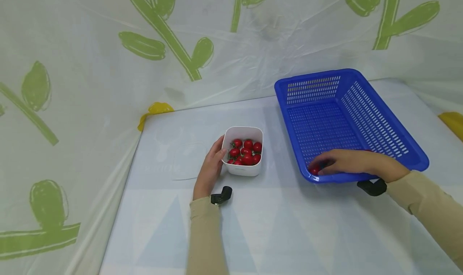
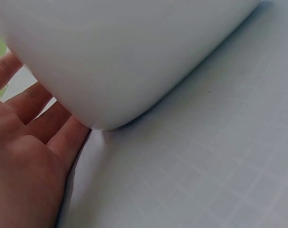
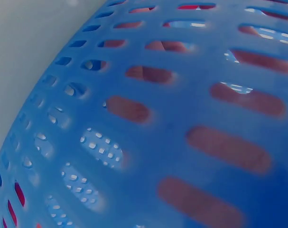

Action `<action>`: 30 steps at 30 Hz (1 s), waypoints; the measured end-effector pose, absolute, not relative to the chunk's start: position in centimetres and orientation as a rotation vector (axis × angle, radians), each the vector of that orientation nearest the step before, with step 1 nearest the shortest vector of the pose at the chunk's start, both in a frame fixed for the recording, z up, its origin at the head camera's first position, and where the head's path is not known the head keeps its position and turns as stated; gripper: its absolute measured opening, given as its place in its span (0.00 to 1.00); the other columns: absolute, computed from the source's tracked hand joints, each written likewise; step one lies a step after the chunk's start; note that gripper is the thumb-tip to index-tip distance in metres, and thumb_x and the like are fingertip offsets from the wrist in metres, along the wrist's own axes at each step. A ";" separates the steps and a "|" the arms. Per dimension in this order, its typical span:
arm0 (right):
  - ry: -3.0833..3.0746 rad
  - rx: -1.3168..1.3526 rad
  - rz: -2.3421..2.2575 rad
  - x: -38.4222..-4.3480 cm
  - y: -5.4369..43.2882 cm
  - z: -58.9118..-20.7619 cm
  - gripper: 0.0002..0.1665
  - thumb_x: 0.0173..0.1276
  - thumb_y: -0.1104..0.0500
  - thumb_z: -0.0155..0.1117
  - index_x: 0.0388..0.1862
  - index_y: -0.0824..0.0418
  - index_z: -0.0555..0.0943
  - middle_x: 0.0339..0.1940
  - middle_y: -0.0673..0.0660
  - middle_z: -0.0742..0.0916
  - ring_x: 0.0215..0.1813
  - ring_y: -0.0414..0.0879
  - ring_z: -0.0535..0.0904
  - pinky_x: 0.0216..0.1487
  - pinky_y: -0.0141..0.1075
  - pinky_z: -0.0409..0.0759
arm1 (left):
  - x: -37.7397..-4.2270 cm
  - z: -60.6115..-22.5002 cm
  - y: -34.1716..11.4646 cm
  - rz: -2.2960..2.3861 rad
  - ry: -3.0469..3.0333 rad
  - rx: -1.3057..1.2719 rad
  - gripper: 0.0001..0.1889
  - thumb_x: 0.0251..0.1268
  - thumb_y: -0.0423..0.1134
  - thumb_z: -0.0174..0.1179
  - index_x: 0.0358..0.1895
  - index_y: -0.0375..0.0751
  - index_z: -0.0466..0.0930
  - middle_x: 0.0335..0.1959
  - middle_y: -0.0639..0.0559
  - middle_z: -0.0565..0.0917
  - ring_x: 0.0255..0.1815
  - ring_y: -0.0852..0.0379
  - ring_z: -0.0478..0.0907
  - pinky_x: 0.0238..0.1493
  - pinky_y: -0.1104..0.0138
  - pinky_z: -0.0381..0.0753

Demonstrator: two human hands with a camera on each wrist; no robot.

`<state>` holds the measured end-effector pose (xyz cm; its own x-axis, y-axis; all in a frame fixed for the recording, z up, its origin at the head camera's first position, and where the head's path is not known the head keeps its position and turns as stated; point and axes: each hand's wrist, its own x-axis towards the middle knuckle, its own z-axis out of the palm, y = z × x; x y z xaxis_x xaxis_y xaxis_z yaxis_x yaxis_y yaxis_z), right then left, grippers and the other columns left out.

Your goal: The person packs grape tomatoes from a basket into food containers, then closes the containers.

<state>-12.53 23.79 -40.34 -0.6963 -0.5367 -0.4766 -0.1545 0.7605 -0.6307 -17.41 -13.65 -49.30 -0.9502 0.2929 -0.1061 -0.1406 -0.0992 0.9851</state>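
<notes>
A white square box (image 1: 243,169) with several red cherry tomatoes (image 1: 247,150) in it stands on the table. Against its left side rests my left hand (image 1: 211,168), thumb at the rim; the left wrist view shows its fingers fairly straight along the white wall (image 2: 120,57). My right hand (image 1: 341,161) reaches into the near left corner of a blue slotted basket (image 1: 289,122), where fingers and thumb pinch a cherry tomato (image 1: 314,170). Through the slots of the basket wall (image 3: 167,109), the right wrist view shows parts of this hand.
A bit of red (image 1: 368,150) shows in the basket behind the right wrist; more red (image 3: 19,194) appears through the slots. The basket stands to the right of the box. A white sheet with green leaf prints (image 1: 202,52) hangs behind the pale table (image 1: 275,226).
</notes>
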 end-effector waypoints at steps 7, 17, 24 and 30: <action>2.248 -0.514 -0.743 -12.6 23.6 -40.3 0.16 0.64 0.51 0.55 0.50 0.49 0.76 0.43 0.47 0.78 0.48 0.46 0.71 0.51 0.45 0.70 | -17.3 -49.3 -13.7 2.150 1.871 0.180 0.22 0.66 0.47 0.47 0.63 0.64 0.61 0.64 0.63 0.61 0.65 0.62 0.55 0.65 0.57 0.49; 2.287 -0.517 -0.755 -12.6 23.7 -40.3 0.13 0.63 0.51 0.56 0.46 0.49 0.76 0.39 0.46 0.80 0.44 0.44 0.73 0.48 0.40 0.72 | -17.3 -49.2 -13.6 2.135 1.891 0.184 0.23 0.64 0.50 0.48 0.63 0.64 0.61 0.64 0.64 0.61 0.65 0.64 0.55 0.65 0.57 0.49; 2.518 -0.529 -0.740 -12.0 23.6 -40.0 0.19 0.61 0.45 0.58 0.48 0.51 0.76 0.39 0.45 0.80 0.43 0.44 0.74 0.45 0.41 0.74 | -17.3 -49.0 -13.6 2.131 1.895 0.175 0.22 0.65 0.50 0.48 0.63 0.64 0.62 0.64 0.65 0.61 0.65 0.63 0.55 0.65 0.56 0.49; 2.694 -0.561 -0.795 -11.1 23.6 -39.4 0.21 0.63 0.47 0.56 0.52 0.53 0.76 0.44 0.51 0.81 0.45 0.47 0.75 0.43 0.44 0.76 | -17.3 -49.1 -13.6 2.139 1.886 0.181 0.22 0.64 0.50 0.48 0.63 0.64 0.62 0.64 0.64 0.61 0.65 0.63 0.55 0.65 0.56 0.48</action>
<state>-11.14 23.62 -39.37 -0.8864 -0.4377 -0.1509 -0.2856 0.7734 -0.5659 -17.27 -13.60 -49.06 -0.9521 0.2918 -0.0920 -0.1277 -0.1060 0.9861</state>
